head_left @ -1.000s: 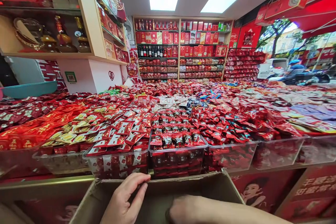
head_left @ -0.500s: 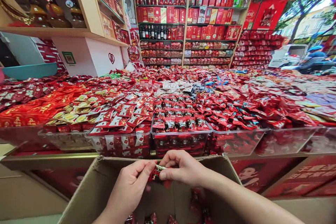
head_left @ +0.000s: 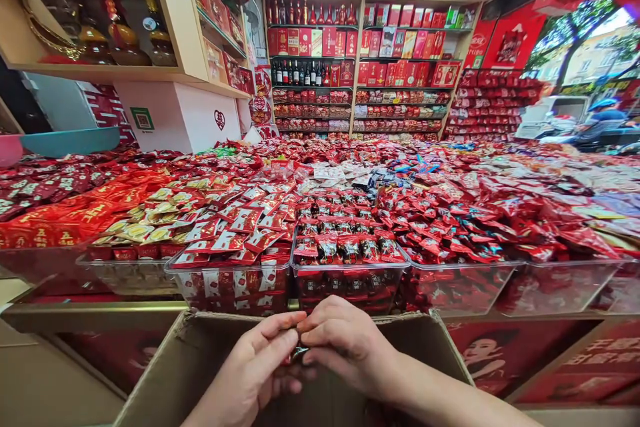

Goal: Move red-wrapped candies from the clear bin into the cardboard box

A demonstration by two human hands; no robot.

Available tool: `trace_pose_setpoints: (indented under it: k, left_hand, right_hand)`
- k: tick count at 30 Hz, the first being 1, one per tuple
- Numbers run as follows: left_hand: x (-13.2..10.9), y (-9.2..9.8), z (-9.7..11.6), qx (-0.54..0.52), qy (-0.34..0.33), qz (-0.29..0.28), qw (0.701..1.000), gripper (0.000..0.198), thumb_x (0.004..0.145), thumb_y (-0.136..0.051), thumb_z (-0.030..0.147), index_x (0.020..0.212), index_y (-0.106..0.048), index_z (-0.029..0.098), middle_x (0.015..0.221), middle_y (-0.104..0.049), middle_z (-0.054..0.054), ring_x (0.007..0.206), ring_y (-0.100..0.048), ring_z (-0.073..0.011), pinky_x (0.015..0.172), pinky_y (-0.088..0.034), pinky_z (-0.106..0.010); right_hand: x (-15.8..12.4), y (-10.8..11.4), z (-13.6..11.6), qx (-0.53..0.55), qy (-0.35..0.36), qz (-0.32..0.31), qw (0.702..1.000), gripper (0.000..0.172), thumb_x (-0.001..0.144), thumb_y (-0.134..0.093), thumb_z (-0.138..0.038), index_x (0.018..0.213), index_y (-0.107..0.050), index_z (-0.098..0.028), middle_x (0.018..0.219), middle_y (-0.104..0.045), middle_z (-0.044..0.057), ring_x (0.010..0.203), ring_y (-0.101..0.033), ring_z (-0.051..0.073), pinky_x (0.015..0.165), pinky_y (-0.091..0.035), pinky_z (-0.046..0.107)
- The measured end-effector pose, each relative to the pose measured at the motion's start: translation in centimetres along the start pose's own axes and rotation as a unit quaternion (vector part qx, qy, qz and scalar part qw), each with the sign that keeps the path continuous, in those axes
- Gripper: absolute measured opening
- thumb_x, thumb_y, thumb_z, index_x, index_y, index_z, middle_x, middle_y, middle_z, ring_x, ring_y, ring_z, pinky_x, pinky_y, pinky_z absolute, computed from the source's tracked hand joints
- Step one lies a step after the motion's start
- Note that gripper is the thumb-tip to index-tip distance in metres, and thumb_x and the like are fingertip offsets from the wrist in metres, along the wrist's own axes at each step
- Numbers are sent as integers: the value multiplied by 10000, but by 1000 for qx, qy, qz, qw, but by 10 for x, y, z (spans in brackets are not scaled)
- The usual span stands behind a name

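Both hands meet above an open cardboard box (head_left: 157, 360), around a small wrapped candy (head_left: 299, 352). Its dark, shiny wrapper with a bit of red shows between the fingers; most of it is covered. My left hand (head_left: 257, 363) pinches it from the left with thumb and forefinger, the other fingers curled below. From the right, my right hand (head_left: 345, 340) closes its fingers and thumb on it. Just beyond the box stands a clear bin of black-and-red wrapped candies (head_left: 350, 250), set in neat rows. The box's inside is mostly hidden and in shadow.
Clear bins of red-and-white packets (head_left: 245, 223) and loose red candies (head_left: 460, 227) flank the middle bin. Gold-and-red packets (head_left: 155, 213) lie further left. A wooden cabinet (head_left: 190, 47) juts out at upper left. Shelves of bottles and red boxes (head_left: 315, 43) line the back.
The view has tilted up slightly, so the bins sit lower. My right fingers have folded further over the candy, hiding more of it. Candies seen inside the box are now mostly out of sight.
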State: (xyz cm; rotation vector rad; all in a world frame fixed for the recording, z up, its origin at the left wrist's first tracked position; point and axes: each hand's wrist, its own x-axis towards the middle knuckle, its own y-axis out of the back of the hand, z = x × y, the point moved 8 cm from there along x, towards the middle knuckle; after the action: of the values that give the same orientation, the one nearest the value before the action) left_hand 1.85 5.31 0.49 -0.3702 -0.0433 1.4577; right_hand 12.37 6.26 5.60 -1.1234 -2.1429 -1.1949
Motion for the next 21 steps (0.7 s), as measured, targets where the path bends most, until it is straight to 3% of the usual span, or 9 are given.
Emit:
trace_pose_setpoints:
  k: [2, 4, 7, 9, 11, 17, 21]
  left_hand:
    - [0, 5, 9, 23, -57, 28, 998, 395, 644, -670, 303, 1010, -556, 210, 989, -667, -60, 908, -618, -205, 683, -517, -259]
    - [-1, 8, 18, 60, -119, 55, 990, 474, 622, -691, 272, 1058, -514, 221, 1115, -611, -61, 1039, -544, -209, 832, -473, -287]
    - [-1, 9, 19, 100, -142, 67, 983, 476, 632, -680, 256, 1068, -494, 216, 1138, -599, -59, 1055, -534, -203, 892, -443, -311]
    - [0, 9, 17, 104, -134, 72, 983, 462, 637, -677, 249, 1062, -501, 208, 1117, -613, -52, 1040, -545, -199, 886, -451, -309]
    - [1, 9, 13, 100, -126, 73, 984, 461, 633, -682, 248, 1058, -511, 192, 1097, -624, -53, 1017, -562, -203, 883, -454, -314]
    - [8, 9, 1, 66, -69, 47, 994, 460, 647, -674, 327, 1056, -522, 179, 903, -699, -40, 803, -658, -214, 699, -548, -310]
    - [6, 20, 16, 188, -127, 68, 971, 373, 693, -605, 400, 1005, -569, 200, 870, -707, -18, 773, -657, -194, 657, -548, -252]
  right_hand:
    - [0, 6, 5, 27, -38, 33, 998, 246, 718, -588, -234, 961, -551, -222, 1009, -564, 75, 931, -506, 169, 796, -421, 315]
    - [-3, 11, 22, 106, -140, 85, 981, 356, 696, -609, -273, 1031, -501, -217, 1036, -534, 85, 921, -508, 171, 741, -450, 297]
    - [-10, 2, 48, 263, -287, 115, 914, 297, 695, -600, -349, 916, -514, -170, 799, -583, 51, 659, -542, 123, 519, -455, 230]
    - [-12, -5, 55, 315, -332, 100, 884, 272, 671, -614, -379, 760, -533, -135, 649, -575, 25, 522, -502, 90, 438, -414, 204]
    - [-11, -6, 57, 325, -343, 90, 877, 289, 647, -632, -389, 678, -529, -121, 591, -564, 13, 476, -474, 71, 424, -395, 196]
    - [-11, -6, 59, 319, -330, 88, 884, 312, 668, -599, -428, 715, -498, -136, 613, -545, -6, 466, -453, 55, 404, -381, 176]
    - [-13, -9, 55, 300, -307, 85, 899, 278, 718, -551, -416, 756, -463, -155, 644, -534, -4, 516, -492, 76, 406, -399, 175]
